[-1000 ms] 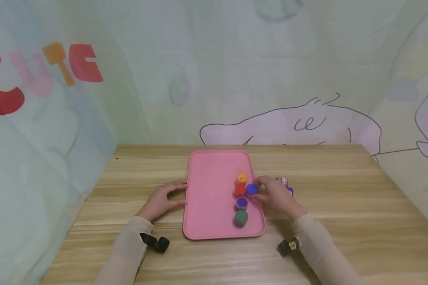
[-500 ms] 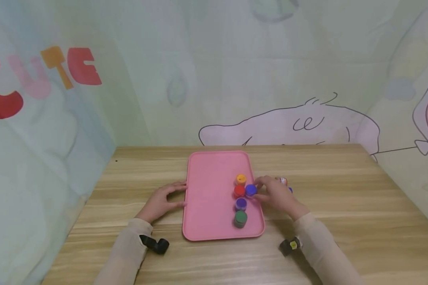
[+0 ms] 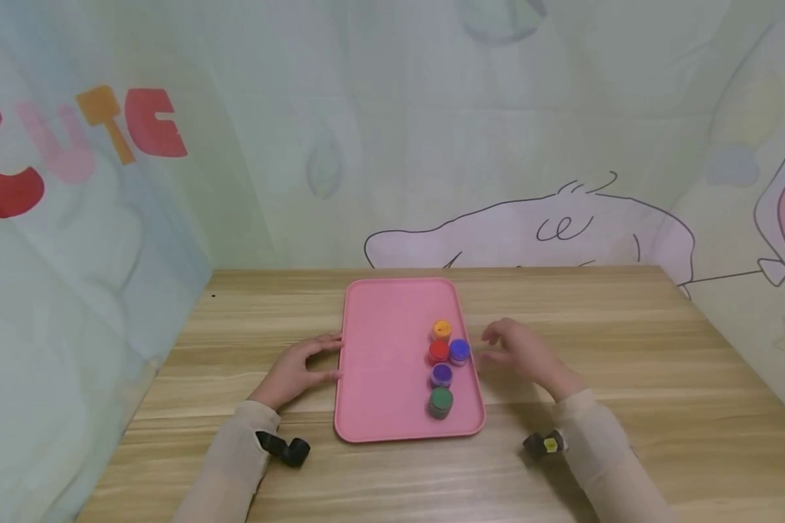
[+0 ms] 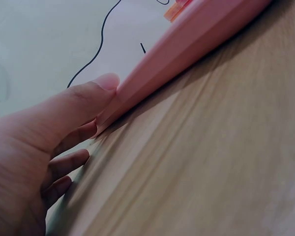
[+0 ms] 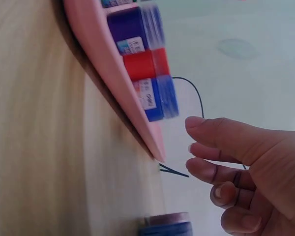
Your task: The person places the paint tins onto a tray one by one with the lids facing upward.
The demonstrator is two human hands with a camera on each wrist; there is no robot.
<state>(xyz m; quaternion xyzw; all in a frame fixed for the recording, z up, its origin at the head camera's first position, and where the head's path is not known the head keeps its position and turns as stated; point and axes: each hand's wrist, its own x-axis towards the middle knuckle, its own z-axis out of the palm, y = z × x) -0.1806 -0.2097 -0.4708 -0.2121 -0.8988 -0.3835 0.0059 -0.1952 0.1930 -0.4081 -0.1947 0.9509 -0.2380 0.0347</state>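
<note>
A pink tray (image 3: 386,363) lies on the table and carries several small paint jars toward its right side. Orange (image 3: 441,330), red (image 3: 438,351), purple (image 3: 441,375) and green (image 3: 440,402) jars form a column. Right of the red one stands a blue paint jar (image 3: 459,351). My left hand (image 3: 301,367) touches the tray's left rim with relaxed fingers; in the left wrist view its thumb (image 4: 107,81) meets the rim. My right hand (image 3: 522,354) is just right of the tray, fingers loosely bent and holding nothing, apart from the blue jar.
Low in the right wrist view, a dark-lidded jar (image 5: 167,226) stands on the wooden table (image 3: 628,378) outside the tray; my right hand hides that spot in the head view. A printed cloth backdrop (image 3: 288,145) rises behind the table.
My right hand has let go of the blue paint jar and drawn back to the right. That jar stays beside the red one. My left hand keeps its place at the rim.
</note>
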